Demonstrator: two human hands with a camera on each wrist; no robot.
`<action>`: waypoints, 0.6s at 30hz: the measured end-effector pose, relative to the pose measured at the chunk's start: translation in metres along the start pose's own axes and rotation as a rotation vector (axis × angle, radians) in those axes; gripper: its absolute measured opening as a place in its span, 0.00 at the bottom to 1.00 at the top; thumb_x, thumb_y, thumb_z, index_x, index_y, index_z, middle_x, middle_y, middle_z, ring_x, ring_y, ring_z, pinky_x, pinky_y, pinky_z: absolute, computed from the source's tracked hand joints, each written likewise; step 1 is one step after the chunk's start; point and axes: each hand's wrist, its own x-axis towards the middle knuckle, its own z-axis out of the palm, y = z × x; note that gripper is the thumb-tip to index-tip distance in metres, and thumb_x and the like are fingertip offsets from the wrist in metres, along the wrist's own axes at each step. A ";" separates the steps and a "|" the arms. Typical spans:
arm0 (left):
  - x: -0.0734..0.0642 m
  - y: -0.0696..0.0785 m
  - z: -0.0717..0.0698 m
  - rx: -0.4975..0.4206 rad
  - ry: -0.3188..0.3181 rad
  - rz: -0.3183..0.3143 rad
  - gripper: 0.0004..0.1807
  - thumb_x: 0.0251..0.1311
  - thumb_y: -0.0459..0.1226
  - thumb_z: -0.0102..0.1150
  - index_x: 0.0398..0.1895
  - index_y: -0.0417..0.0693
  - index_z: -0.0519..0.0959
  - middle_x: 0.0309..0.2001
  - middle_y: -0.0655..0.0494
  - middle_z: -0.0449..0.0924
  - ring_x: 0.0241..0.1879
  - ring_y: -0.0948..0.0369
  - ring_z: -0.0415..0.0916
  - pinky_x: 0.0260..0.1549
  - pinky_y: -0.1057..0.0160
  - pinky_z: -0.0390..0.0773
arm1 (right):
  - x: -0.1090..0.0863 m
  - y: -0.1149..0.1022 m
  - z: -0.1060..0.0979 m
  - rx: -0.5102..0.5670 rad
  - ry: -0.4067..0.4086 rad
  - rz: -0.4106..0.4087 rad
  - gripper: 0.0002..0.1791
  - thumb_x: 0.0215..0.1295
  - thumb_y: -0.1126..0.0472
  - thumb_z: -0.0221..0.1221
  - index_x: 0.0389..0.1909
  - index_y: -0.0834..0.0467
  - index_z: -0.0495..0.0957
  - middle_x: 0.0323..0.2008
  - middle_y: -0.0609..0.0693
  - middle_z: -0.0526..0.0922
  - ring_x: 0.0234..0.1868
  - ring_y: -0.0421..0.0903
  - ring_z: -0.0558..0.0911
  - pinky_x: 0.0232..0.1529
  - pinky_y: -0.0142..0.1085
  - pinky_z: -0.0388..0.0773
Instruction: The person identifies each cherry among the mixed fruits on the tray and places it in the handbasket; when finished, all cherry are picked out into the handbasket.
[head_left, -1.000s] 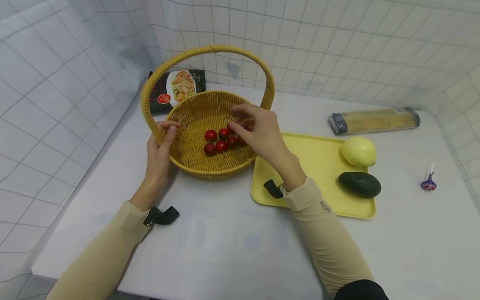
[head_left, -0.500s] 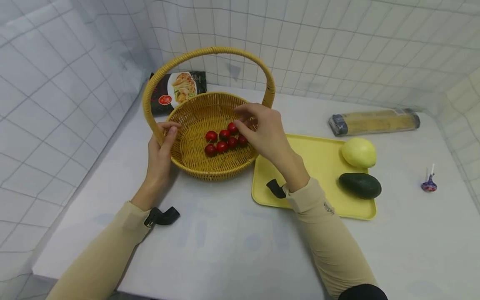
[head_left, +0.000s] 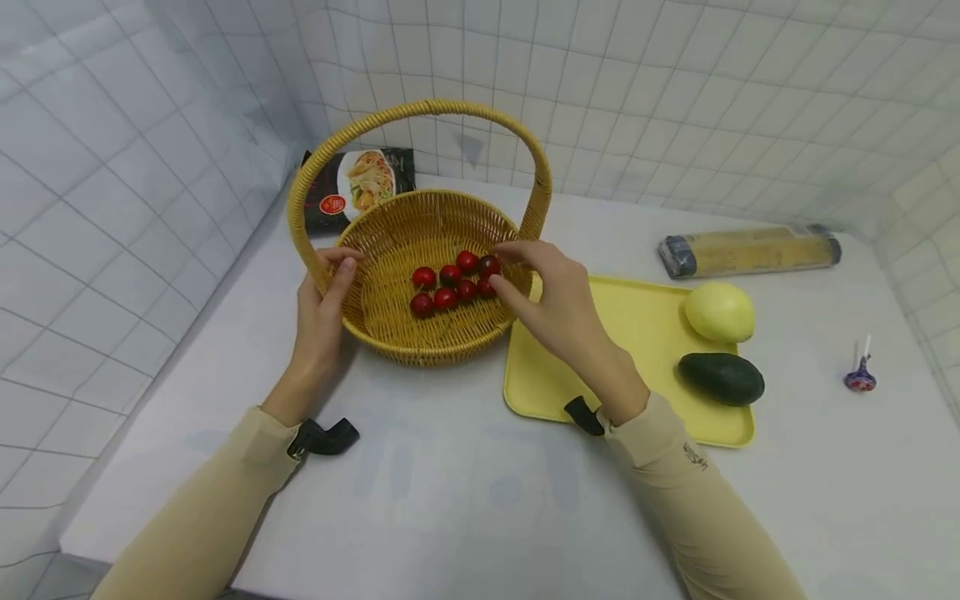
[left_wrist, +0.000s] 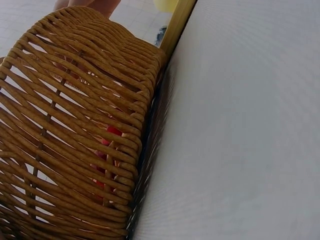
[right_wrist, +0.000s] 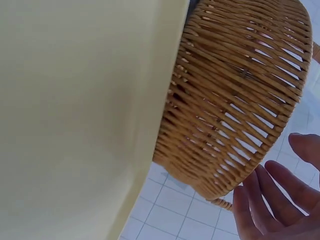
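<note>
A yellow wicker basket [head_left: 411, 340] with a tall arched handle stands on the white table, its right side by the yellow tray. Several red cherries [head_left: 446, 298] lie together on its floor; through the weave in the left wrist view, bits of red cherries [left_wrist: 114, 131] show. My left hand [head_left: 321, 308] holds the basket's left rim near the handle's foot, thumb on top. My right hand [head_left: 558, 304] hovers over the right rim, fingers apart and nothing between them. In the right wrist view, that right hand [right_wrist: 280, 205] has its fingertips close to the rim; contact is unclear.
On the yellow tray [head_left: 622, 333] sit a yellow lemon-like fruit [head_left: 718, 312] and a dark green avocado [head_left: 722, 378]. Behind it lies a long wrapped package [head_left: 750, 252]. A lollipop [head_left: 860, 375] is far right; a black food packet [head_left: 360, 187] is behind the basket.
My right hand has drawn back right and towards me, from above the cherries to the rim, uncovering a dark cherry beneath it. The left hand keeps its hold on the basket.
</note>
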 end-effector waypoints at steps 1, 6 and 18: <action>0.000 0.000 0.000 0.000 -0.001 -0.002 0.18 0.78 0.46 0.55 0.57 0.43 0.80 0.55 0.59 0.78 0.61 0.59 0.69 0.62 0.66 0.62 | -0.003 0.001 -0.001 -0.003 0.004 0.000 0.20 0.73 0.59 0.67 0.61 0.61 0.82 0.56 0.55 0.87 0.57 0.50 0.84 0.58 0.48 0.79; -0.001 0.000 0.000 -0.001 -0.002 -0.007 0.19 0.78 0.47 0.55 0.58 0.41 0.79 0.55 0.59 0.79 0.59 0.59 0.69 0.60 0.66 0.62 | -0.018 0.005 -0.012 -0.045 0.017 -0.013 0.20 0.73 0.58 0.67 0.61 0.61 0.82 0.56 0.54 0.87 0.58 0.51 0.83 0.60 0.47 0.78; -0.002 0.002 0.000 0.022 -0.005 -0.015 0.21 0.79 0.48 0.53 0.61 0.41 0.78 0.60 0.51 0.78 0.64 0.58 0.68 0.64 0.63 0.60 | -0.058 0.024 -0.064 -0.261 -0.095 0.089 0.31 0.74 0.52 0.66 0.72 0.61 0.73 0.73 0.59 0.73 0.74 0.59 0.70 0.70 0.58 0.70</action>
